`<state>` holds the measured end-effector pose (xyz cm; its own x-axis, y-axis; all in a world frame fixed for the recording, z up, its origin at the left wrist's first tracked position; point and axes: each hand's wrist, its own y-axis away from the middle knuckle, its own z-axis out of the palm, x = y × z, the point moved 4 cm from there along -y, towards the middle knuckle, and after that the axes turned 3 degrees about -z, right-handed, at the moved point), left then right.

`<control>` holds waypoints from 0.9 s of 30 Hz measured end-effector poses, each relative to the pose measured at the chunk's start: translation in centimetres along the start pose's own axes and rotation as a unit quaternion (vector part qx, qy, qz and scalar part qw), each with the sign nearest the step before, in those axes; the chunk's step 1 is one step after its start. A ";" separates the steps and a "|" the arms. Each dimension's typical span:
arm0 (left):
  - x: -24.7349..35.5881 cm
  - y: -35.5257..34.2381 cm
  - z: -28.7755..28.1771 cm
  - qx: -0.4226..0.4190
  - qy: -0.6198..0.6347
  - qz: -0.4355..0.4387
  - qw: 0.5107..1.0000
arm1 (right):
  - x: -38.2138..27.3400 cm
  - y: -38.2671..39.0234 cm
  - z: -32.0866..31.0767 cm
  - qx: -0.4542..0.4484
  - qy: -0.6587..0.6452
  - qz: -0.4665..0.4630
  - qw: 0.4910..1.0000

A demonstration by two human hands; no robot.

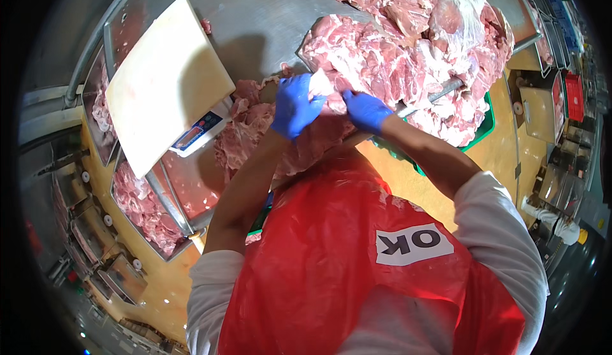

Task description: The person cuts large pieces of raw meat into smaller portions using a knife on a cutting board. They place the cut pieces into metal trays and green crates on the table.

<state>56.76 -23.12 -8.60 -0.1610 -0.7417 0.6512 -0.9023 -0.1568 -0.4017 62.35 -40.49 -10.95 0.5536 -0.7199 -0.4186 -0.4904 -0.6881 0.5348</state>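
Observation:
Both my hands wear blue gloves and meet over the near edge of the steel table point(258, 12). My left hand point(296, 107) is closed on a pale pink piece of raw meat point(320, 84), which sticks up past its fingers. My right hand point(368, 111) has its fingers curled and pinched at the right side of the same piece; the fingertips are partly hidden. Beyond my hands lies a large heap of raw meat point(376, 58). More loose meat point(245, 135) lies beneath and left of my left hand.
A white cutting board point(162, 74) rests tilted over a scale point(199, 132) at the left. Below it stands a metal tub of meat point(141, 205). A green crate point(488, 122) with meat is at the right, under the table edge. Farther right is a red crate point(574, 96).

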 end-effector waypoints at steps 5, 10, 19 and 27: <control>2.3 2.0 -4.5 -0.042 0.006 -0.008 0.999 | 5.3 14.0 1.9 -0.097 -0.018 0.087 0.991; 5.4 1.7 -6.6 -0.027 0.000 0.033 0.999 | 4.2 12.7 3.6 -0.007 -0.067 0.041 0.997; 6.1 0.5 -11.2 0.052 -0.007 -0.034 0.998 | 4.7 12.7 2.9 -0.129 -0.028 -0.014 0.991; 8.5 0.4 -15.1 0.138 -0.034 -0.029 0.989 | -1.7 5.4 -1.2 0.104 -0.200 -0.066 0.972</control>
<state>48.97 -19.66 6.52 -0.0769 -0.7671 0.6369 -0.7640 -0.3651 -0.5320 59.58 -42.91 -6.48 0.3346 -0.5733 -0.7479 -0.5809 -0.7504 0.3153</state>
